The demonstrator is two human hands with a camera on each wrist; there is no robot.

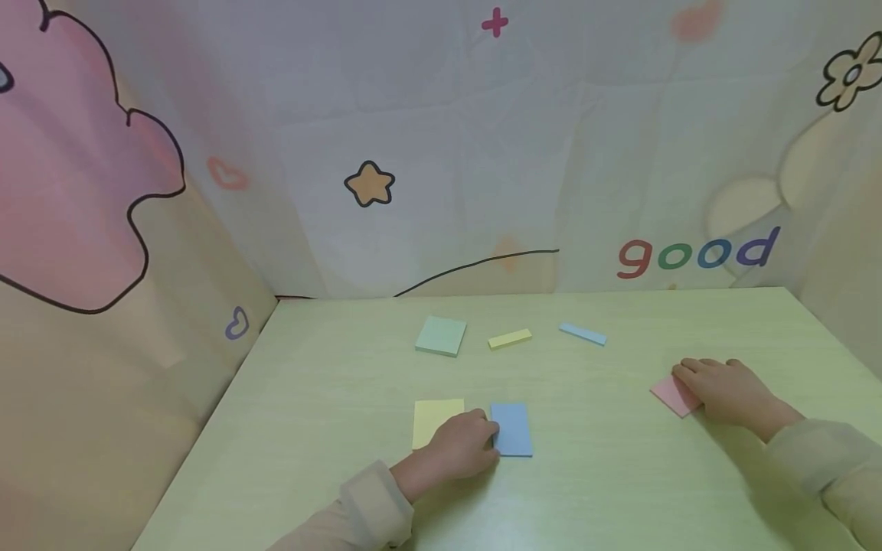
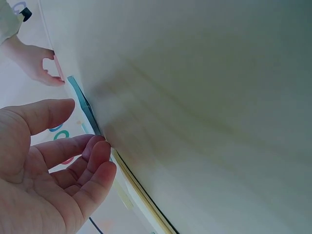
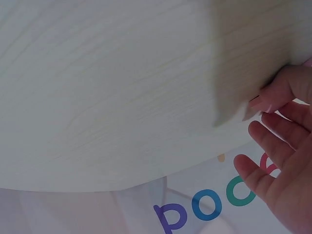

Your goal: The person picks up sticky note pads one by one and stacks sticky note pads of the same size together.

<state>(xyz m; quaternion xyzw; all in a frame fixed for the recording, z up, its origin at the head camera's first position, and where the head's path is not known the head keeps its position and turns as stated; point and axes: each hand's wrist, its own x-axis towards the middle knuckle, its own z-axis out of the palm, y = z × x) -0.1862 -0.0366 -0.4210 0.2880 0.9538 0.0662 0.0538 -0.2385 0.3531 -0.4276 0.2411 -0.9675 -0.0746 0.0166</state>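
Note:
On the table my left hand point(image 1: 460, 445) lies partly over a yellow sticky-note pad point(image 1: 436, 417), its fingertips right at the left edge of a blue sticky-note pad point(image 1: 512, 430). In the left wrist view, thumb and loosely bent fingers stand apart, with the blue pad point(image 2: 84, 105) beyond the gap. Off to the right, my right hand point(image 1: 726, 389) pinches a pink sticky-note pad point(image 1: 675, 396) between thumb and fingers, covering its right part. The right wrist view shows the thumb and index finger close together at a corner, the other fingers loosely spread.
Farther back on the pale table point(image 1: 310, 428) lie a green square pad point(image 1: 441, 336), a narrow yellow pad point(image 1: 510, 339) and a narrow blue pad point(image 1: 583, 334). A printed cloth point(image 1: 441, 138) rises behind the table's back edge and along its sides.

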